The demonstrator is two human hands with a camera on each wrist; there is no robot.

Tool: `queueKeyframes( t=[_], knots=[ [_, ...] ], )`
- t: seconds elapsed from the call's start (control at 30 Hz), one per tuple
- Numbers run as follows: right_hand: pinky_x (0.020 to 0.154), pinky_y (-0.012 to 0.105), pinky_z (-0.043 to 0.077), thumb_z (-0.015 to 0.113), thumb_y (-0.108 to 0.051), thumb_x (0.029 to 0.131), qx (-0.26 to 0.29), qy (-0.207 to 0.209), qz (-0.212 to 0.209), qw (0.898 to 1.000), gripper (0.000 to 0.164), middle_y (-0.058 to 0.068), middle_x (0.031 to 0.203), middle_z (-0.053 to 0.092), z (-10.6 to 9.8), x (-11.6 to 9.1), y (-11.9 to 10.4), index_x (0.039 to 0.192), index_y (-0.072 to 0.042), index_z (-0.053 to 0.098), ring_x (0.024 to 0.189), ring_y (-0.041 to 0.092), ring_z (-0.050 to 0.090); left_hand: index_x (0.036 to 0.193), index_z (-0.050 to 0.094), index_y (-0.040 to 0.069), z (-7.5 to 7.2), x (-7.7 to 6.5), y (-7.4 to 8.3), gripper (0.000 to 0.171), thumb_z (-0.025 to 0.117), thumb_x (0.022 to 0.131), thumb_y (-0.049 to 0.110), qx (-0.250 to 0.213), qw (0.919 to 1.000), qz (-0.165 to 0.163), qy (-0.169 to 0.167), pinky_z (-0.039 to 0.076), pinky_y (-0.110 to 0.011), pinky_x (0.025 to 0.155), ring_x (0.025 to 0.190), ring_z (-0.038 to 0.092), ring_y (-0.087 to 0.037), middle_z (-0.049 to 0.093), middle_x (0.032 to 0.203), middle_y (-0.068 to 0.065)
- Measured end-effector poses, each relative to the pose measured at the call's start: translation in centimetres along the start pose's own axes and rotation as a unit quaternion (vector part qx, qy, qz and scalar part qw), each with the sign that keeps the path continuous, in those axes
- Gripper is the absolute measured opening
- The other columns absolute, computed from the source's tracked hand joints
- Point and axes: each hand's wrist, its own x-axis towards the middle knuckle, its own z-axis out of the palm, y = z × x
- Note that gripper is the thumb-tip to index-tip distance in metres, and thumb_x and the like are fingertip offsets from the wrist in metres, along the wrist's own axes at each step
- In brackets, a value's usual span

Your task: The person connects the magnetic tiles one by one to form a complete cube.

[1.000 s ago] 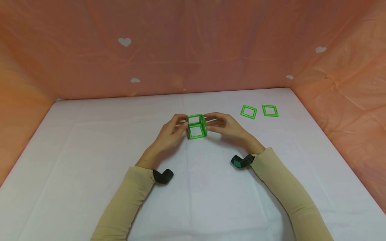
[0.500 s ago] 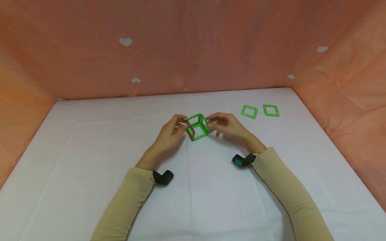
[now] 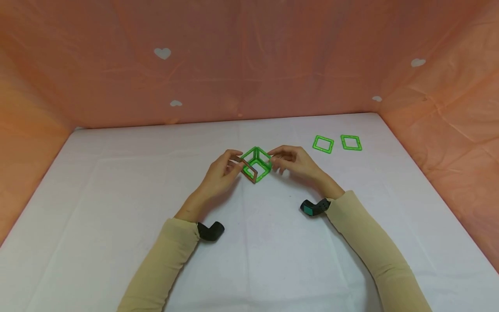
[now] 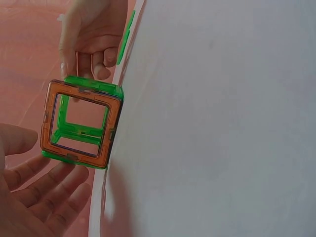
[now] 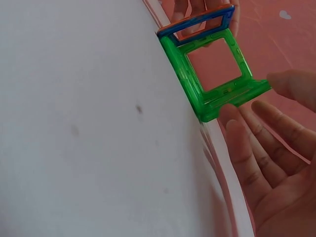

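Observation:
Between both hands, an open box of square magnetic tiles stands on the white cloth in the head view. Green tiles (image 3: 256, 154) form its base and some sides, and one orange tile (image 4: 114, 126) makes another side. From the right wrist view, that orange tile shows a blue inner face (image 5: 203, 35). My left hand (image 3: 219, 174) holds the box at the orange tile's side, thumb and fingers at its edge. On the opposite side my right hand (image 3: 295, 164) pinches a green tile, its thumb (image 5: 296, 89) at the upper edge and fingers below. The box top is uncovered.
Two loose green square tiles lie flat at the back right, one tile (image 3: 322, 150) beside the other (image 3: 352, 148). Behind the white-covered table (image 3: 117, 182) hangs an orange cloth (image 3: 249, 56) with pale hearts. Black devices sit at both wrists.
The tile box has turned between the hands, so a corner now points toward me and the orange side shows more. Both hands stay nearly in place; the loose tiles lie unmoved.

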Motion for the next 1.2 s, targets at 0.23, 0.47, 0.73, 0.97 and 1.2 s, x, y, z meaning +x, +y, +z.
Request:
queueKeyframes(
  t=[0.23, 0.47, 0.73, 0.97, 1.2],
  knots=[
    [0.068, 0.032, 0.054, 0.059, -0.004, 0.094, 0.011, 0.006, 0.013, 1.000, 0.027, 0.028, 0.092, 0.066, 0.05, 0.12, 0.04, 0.119, 0.008, 0.060, 0.073, 0.020, 0.066, 0.127, 0.049, -0.006, 0.12, -0.08, -0.09, 0.035, 0.054, 0.096, 0.010, 0.006, 1.0000, 0.006, -0.001, 0.050, -0.044, 0.086, 0.100, 0.062, -0.034, 0.060, 0.115, -0.022],
    [0.071, 0.031, 0.054, 0.058, -0.001, 0.094, 0.008, 0.007, 0.011, 1.000, 0.027, 0.029, 0.097, 0.065, 0.11, 0.05, -0.21, 0.119, 0.009, 0.059, 0.077, 0.019, 0.067, 0.128, 0.049, -0.005, 0.27, -0.10, -0.10, 0.036, 0.054, 0.097, 0.012, 0.014, 0.9999, 0.002, -0.008, 0.051, -0.043, 0.085, 0.097, 0.063, -0.032, 0.061, 0.111, -0.022],
    [0.075, 0.031, 0.054, 0.057, -0.001, 0.094, 0.013, 0.005, 0.023, 1.000, 0.029, 0.031, 0.104, 0.064, 0.13, 0.15, -0.23, 0.120, 0.011, 0.057, 0.082, 0.018, 0.068, 0.129, 0.048, -0.003, 0.33, -0.14, 0.21, 0.037, 0.055, 0.096, 0.013, 0.031, 0.9995, 0.001, -0.011, 0.051, -0.043, 0.084, 0.094, 0.064, -0.031, 0.061, 0.105, -0.020],
    [0.078, 0.029, 0.053, 0.058, 0.000, 0.093, 0.009, 0.003, 0.030, 1.000, 0.033, 0.030, 0.105, 0.064, 0.09, 0.12, -0.24, 0.123, 0.010, 0.055, 0.083, 0.015, 0.068, 0.130, 0.047, -0.003, 0.45, -0.17, 0.17, 0.038, 0.054, 0.096, 0.013, 0.034, 0.9993, 0.004, -0.013, 0.051, -0.043, 0.083, 0.093, 0.064, -0.030, 0.062, 0.104, -0.020],
    [0.083, 0.029, 0.052, 0.065, -0.004, 0.089, 0.006, -0.004, 0.044, 0.999, 0.040, 0.026, 0.118, 0.061, 0.07, -0.06, -0.41, 0.126, 0.006, 0.055, 0.099, 0.016, 0.066, 0.132, 0.045, -0.002, 0.43, -0.35, 0.67, 0.040, 0.054, 0.097, 0.014, 0.028, 0.9992, -0.013, -0.024, 0.051, -0.041, 0.082, 0.092, 0.063, -0.028, 0.061, 0.105, -0.019]
  ],
)
